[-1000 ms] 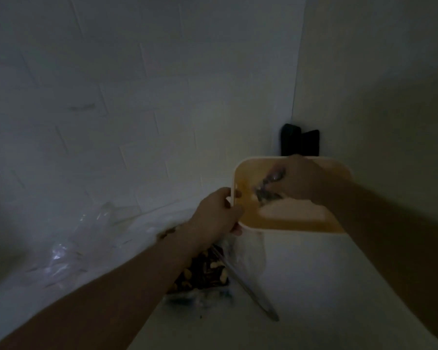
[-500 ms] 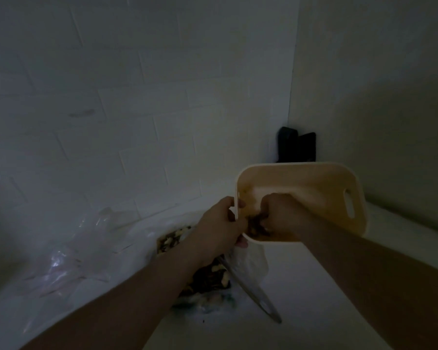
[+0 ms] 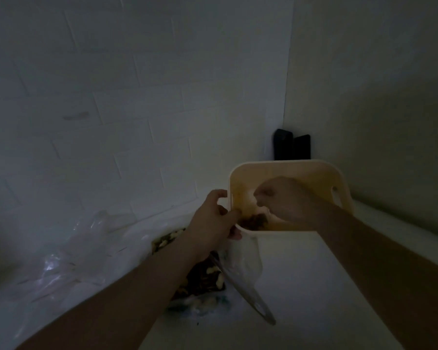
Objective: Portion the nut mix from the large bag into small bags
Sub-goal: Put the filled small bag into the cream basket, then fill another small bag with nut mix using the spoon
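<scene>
Both hands meet at a cream rectangular plastic tub (image 3: pixel 314 170) tilted toward the camera. The left hand (image 3: pixel 213 223) has its grip clamped on the tub's left rim; the right hand (image 3: pixel 286 200) reaches inside, fingers curled, whether around nuts I cannot tell. A little dark nut mix (image 3: pixel 253 220) sits in the near-left corner, above a clear small plastic bag (image 3: pixel 243 258) on the white tabletop (image 3: pixel 301 286).
</scene>
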Tool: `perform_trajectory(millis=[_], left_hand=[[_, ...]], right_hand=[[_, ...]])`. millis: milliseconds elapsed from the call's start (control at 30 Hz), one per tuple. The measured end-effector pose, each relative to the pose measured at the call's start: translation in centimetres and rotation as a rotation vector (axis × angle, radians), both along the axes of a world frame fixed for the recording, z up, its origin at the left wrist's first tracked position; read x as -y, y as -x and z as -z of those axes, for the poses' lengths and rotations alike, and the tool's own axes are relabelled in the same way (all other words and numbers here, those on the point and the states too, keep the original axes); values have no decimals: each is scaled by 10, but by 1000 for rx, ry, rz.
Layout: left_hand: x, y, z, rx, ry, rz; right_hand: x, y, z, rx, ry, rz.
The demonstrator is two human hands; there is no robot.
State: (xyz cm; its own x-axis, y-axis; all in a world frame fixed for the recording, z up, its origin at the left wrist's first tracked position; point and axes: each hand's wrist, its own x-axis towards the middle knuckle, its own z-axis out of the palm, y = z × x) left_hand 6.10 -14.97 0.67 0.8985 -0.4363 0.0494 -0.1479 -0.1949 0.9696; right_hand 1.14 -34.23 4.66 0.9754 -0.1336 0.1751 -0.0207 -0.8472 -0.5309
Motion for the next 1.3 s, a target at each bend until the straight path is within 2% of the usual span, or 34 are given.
perform_trajectory(millis=[100,167,267,333,433,533,567,667,833,1033,1167,1300], left_hand=[[11,-5,-3,-46,125,-75],[17,-7,-5,-62,182,-98],[17,-2,-4,-38,183,-98],[5,5,-3,17,120,-82],[-34,15,-4,253,-86,-28],[-90,26,-2,497,-315,7],[-111,26,1,564,-397,-9],[-176,18,14,726,-610,-137],[-245,-7,32,805,-889,-389],[-234,-33,41,1015,-1111,-358],[-226,-34,35,1118,-1117,-431],[-211,-29,3,1144,-805,-446]], right_hand=[[-12,24,3,105,101,-75],[-23,30,15,136,282,-129],[-25,22,31,312,418,-55],[-22,14,36,355,431,6],[-22,6,38,447,412,78],[-58,9,38,730,226,36],[-78,10,40,766,143,-19],[-129,7,52,681,5,-172],[-154,3,85,607,54,-192],[-160,7,89,623,48,-189],[-156,13,93,610,2,-170],[-158,13,89,606,-128,-159]])
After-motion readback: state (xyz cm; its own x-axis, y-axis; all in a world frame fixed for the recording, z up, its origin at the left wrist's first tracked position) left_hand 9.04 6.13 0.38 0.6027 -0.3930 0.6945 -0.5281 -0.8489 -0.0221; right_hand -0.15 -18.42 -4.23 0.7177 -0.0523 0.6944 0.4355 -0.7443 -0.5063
